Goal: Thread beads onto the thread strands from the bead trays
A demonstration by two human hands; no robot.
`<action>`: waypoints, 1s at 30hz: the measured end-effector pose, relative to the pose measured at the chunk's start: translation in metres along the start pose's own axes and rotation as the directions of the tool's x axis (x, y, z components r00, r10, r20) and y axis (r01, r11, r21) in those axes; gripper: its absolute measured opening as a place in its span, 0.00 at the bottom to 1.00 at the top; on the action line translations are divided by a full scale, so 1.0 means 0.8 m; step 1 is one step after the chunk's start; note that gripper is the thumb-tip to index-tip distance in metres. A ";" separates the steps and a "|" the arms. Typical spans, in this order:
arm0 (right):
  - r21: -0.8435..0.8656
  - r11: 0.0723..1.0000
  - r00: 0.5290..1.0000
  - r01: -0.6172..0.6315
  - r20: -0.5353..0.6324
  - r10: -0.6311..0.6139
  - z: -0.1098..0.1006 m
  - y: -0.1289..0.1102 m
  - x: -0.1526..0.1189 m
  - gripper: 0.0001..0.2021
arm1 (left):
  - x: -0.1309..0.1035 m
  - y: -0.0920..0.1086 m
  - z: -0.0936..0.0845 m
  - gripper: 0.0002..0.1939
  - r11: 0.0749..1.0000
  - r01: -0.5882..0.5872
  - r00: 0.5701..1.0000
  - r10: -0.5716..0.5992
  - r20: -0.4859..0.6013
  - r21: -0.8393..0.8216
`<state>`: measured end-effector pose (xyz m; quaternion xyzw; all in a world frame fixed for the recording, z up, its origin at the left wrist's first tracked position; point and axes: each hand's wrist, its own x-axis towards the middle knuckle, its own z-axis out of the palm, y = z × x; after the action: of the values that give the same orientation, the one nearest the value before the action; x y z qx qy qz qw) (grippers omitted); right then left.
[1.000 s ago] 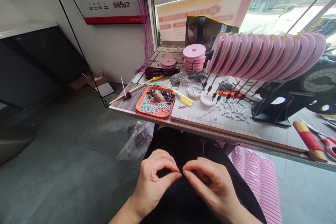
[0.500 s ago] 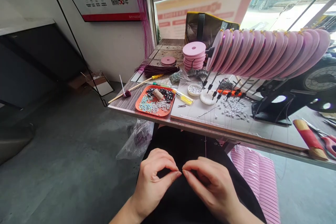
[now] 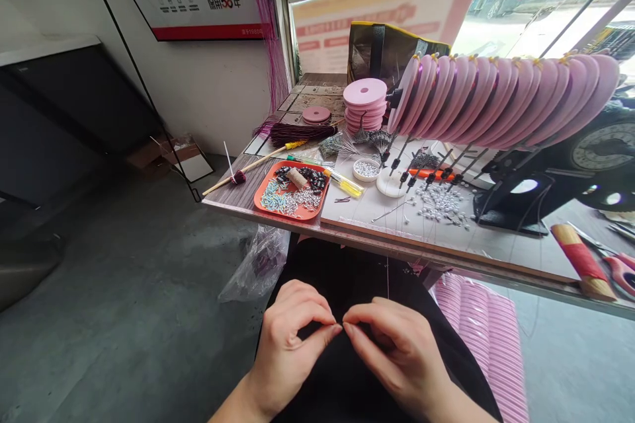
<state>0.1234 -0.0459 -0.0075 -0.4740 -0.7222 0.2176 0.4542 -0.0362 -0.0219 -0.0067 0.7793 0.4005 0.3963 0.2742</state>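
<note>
Low over the dark cloth (image 3: pixel 342 271) on my lap, my left hand (image 3: pixel 295 337) pinches thumb and forefinger together. Facing it, my right hand (image 3: pixel 399 340) makes the same pinch, the two sets of fingertips almost meeting. Whatever lies between the fingertips is too fine to make out. A thin thread (image 3: pixel 387 277) runs down from the table edge toward my right hand; where it ends is hidden. On the table beyond, an orange tray (image 3: pixel 258 201) holds black, turquoise and silver small parts. Pink foam discs (image 3: pixel 506 99) stand in a row on a black stand at right.
The table's front edge (image 3: pixel 397 244) crosses above my hands. On it are a stack of pink discs (image 3: pixel 365 96), a white dish of beads (image 3: pixel 366 170), loose pale beads (image 3: pixel 444 203), a yellow-handled tool (image 3: pixel 347 185), a red-wrapped roll (image 3: pixel 583 261) and scissors (image 3: pixel 622 271). Several threads hang from the discs.
The whole view has shifted very slightly. Both hands keep the same pinch, fingertips close together.
</note>
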 end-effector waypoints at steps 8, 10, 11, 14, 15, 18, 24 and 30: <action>-0.018 0.999 0.999 0.030 -0.011 -0.030 -0.001 -0.001 0.001 0.07 | -0.001 0.002 -0.001 0.07 0.997 -0.056 0.998 0.056 0.002 0.059; -0.023 0.999 0.999 0.044 -0.011 -0.045 -0.001 -0.001 0.002 0.06 | -0.002 0.001 -0.001 0.07 0.994 -0.074 0.997 0.074 0.006 0.080; -0.027 0.999 0.999 0.047 -0.010 -0.048 -0.001 -0.001 0.002 0.06 | -0.002 0.001 -0.001 0.07 0.993 -0.082 0.997 0.082 0.006 0.090; -0.036 0.998 0.999 0.042 0.006 -0.042 -0.001 -0.001 0.002 0.07 | -0.002 0.001 -0.002 0.07 0.988 -0.102 0.995 0.102 0.009 0.113; -0.035 0.999 0.999 0.041 0.014 -0.040 0.000 -0.001 0.001 0.07 | -0.002 0.001 -0.002 0.07 0.987 -0.109 0.994 0.108 0.010 0.119; -0.030 0.999 0.998 0.027 0.049 -0.026 0.002 0.000 -0.002 0.07 | -0.001 0.003 -0.002 0.07 0.983 -0.127 0.992 0.127 0.008 0.134; -0.056 0.998 0.997 0.000 0.075 0.004 0.003 0.000 -0.002 0.08 | -0.001 0.005 -0.003 0.08 0.978 -0.133 0.991 0.132 0.013 0.158; -0.061 0.998 0.998 0.008 0.068 -0.004 0.004 -0.002 0.000 0.08 | -0.003 0.005 -0.002 0.08 0.970 -0.145 0.989 0.145 0.009 0.196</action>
<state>0.1199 -0.0467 -0.0078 -0.4779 -0.7451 0.2098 0.4152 -0.0368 -0.0255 -0.0039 0.8287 0.3803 0.3758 0.1654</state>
